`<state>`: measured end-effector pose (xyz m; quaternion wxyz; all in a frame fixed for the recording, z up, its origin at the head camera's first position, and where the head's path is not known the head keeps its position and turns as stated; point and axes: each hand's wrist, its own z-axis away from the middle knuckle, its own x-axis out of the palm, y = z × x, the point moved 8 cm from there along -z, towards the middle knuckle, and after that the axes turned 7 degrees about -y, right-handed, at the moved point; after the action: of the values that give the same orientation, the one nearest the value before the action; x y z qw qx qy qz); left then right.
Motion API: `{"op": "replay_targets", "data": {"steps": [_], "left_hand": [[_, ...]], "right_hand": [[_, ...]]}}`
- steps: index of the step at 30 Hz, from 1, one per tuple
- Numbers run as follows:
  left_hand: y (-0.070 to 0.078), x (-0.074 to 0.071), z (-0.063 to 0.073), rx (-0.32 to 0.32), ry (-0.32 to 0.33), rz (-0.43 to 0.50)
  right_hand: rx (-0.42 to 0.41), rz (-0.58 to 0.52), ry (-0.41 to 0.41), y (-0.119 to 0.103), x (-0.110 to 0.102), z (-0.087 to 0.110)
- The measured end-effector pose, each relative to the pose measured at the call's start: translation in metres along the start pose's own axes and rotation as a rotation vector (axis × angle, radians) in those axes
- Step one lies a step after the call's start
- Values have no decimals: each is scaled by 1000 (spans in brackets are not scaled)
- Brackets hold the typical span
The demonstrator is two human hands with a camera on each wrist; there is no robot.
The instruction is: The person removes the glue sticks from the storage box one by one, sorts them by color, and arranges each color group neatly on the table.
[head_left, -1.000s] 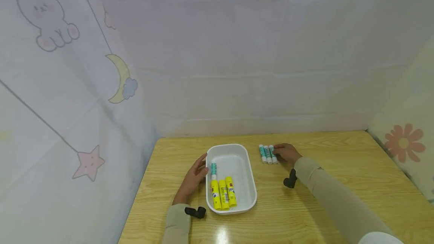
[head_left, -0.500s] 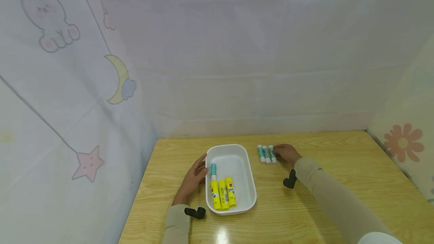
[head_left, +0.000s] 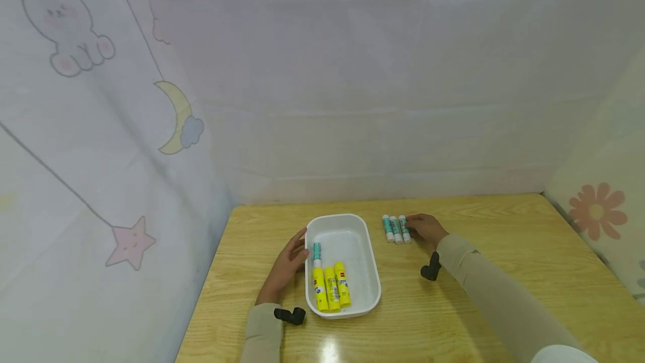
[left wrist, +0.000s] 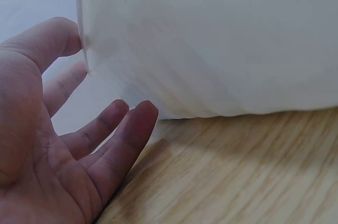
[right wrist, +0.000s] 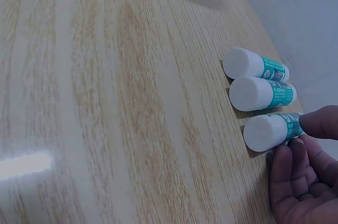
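3 teal sticks (head_left: 396, 229) out; tray (head_left: 370, 290): 3 yellow (head_left: 331, 288), 1 teal (head_left: 317, 254).

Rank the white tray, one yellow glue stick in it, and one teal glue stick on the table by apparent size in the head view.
1. White tray, clearly largest.
2. Yellow glue stick.
3. Teal glue stick, which looks smallest, though it lies farther from the camera, so its gap to the yellow one is unsure.

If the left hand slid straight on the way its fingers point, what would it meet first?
Probably the white tray: the left hand lies beside its side wall, fingers angled toward it, seemingly touching already.
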<state>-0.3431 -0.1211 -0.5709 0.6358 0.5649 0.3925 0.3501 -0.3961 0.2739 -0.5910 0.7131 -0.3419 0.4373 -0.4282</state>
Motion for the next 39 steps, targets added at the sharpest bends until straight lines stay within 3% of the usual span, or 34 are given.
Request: {"op": "replay_targets", "data": {"steps": [9, 34, 39], "left_hand": [[1, 0, 0, -3, -6, -11], [2, -2, 2, 11, 8, -39], [-3, -2, -2, 11, -12, 7]], "right_hand": [[-10, -62, -17, 0, 1, 2], [-64, -94, -57, -1, 3, 3], [-53, -104, -55, 1, 2, 0]]}}
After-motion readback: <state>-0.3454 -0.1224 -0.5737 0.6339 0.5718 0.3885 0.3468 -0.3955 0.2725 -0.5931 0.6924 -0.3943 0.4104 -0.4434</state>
